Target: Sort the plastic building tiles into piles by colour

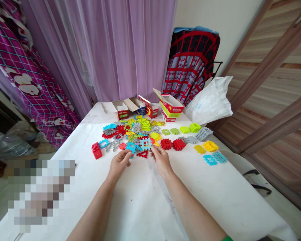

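A heap of flat, toothed plastic building tiles in red, blue, yellow, green and grey lies on a white-covered table. My left hand rests at the near edge of the heap, fingertips on a blue tile. My right hand sits beside it, fingers curled next to a red tile. A light blue tile lies just beyond both hands. Whether either hand grips a tile is unclear.
Sorted tiles lie to the right: red, green, grey, yellow, blue. A red block sits left. Open cardboard boxes line the far edge; a white plastic bag lies at right.
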Motion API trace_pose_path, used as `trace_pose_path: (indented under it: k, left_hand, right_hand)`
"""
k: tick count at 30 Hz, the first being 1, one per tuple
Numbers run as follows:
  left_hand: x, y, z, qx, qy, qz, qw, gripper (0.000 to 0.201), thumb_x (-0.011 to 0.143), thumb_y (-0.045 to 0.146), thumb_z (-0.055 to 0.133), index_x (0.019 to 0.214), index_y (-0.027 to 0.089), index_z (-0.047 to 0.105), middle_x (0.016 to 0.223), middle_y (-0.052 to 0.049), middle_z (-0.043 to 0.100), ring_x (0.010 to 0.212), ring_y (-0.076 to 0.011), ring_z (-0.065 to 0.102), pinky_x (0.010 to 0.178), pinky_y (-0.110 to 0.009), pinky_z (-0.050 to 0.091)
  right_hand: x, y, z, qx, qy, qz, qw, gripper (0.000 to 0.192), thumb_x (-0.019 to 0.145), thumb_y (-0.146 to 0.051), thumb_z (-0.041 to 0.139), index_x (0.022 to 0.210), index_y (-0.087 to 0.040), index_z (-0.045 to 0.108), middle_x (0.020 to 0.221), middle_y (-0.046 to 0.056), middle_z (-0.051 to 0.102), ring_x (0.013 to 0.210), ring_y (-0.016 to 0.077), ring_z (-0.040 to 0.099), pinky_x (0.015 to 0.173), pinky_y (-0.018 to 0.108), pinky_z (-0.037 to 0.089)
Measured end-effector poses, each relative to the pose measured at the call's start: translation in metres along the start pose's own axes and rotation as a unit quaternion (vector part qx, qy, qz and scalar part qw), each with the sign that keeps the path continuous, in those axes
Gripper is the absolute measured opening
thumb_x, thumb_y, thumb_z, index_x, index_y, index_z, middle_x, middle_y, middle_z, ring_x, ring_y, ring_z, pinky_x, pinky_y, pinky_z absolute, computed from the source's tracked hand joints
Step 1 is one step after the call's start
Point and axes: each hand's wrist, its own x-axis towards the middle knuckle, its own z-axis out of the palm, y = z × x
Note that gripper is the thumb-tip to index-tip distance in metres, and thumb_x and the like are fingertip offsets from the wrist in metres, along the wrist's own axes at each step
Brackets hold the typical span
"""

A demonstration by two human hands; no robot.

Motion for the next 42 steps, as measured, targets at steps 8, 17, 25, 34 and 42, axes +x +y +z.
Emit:
trace_pose_path:
  k: [8,17,25,34,42]
  left_hand:
    - [-0.005,0.005,0.007,-0.041,-0.041,-0.064,0.996,0.048,0.063,0.056,0.071,0.091,0.017,0.067,0.053,0.003,0.063,0.035,-0.0075,0.046,0.034,-0.019,0.027]
    - [-0.001,0.004,0.000,-0.056,-0.047,-0.083,0.994,0.045,0.066,0.057,0.066,0.089,0.019,0.061,0.046,0.008,0.052,0.032,-0.0061,0.041,0.033,-0.018,0.020]
    - [-0.004,0.006,0.001,-0.047,-0.069,-0.087,0.993,0.045,0.065,0.055,0.067,0.092,0.019,0.065,0.048,0.006,0.054,0.033,-0.0065,0.041,0.034,-0.019,0.020]
    - [-0.004,0.009,-0.001,-0.027,-0.078,-0.064,0.995,0.058,0.067,0.064,0.063,0.100,0.017,0.064,0.078,-0.003,0.067,0.041,-0.0067,0.049,0.034,-0.019,0.026]
    - [0.003,-0.001,-0.002,0.014,-0.013,0.018,1.000,0.050,0.066,0.067,0.065,0.077,0.018,0.066,0.060,0.001,0.062,0.043,-0.0093,0.051,0.045,-0.023,0.045]
  right_hand:
    - [-0.013,0.007,0.010,-0.022,-0.102,0.017,0.994,0.034,0.057,-0.044,0.077,0.075,-0.016,0.067,0.066,0.001,0.065,0.055,0.0106,0.054,0.047,0.021,0.038]
    - [-0.008,0.006,-0.009,-0.295,-0.136,-0.257,0.910,0.043,0.074,-0.038,0.067,0.113,-0.020,0.063,0.102,0.008,0.069,0.091,0.0213,0.064,0.083,0.036,0.051]
    - [-0.019,0.002,-0.011,-0.492,-0.126,-0.383,0.772,0.052,0.076,-0.037,0.068,0.126,-0.025,0.058,0.113,0.008,0.065,0.105,0.0243,0.060,0.091,0.037,0.050]
    - [-0.007,-0.008,-0.055,-0.462,-0.018,-0.418,0.782,0.042,0.079,-0.040,0.063,0.117,-0.022,0.062,0.104,0.008,0.065,0.092,0.0216,0.062,0.084,0.034,0.052]
    - [0.036,-0.026,-0.261,-0.419,0.366,-0.309,0.771,0.055,0.077,-0.056,0.053,0.110,-0.013,0.064,0.098,0.015,0.064,0.088,0.0259,0.059,0.068,0.037,0.051]
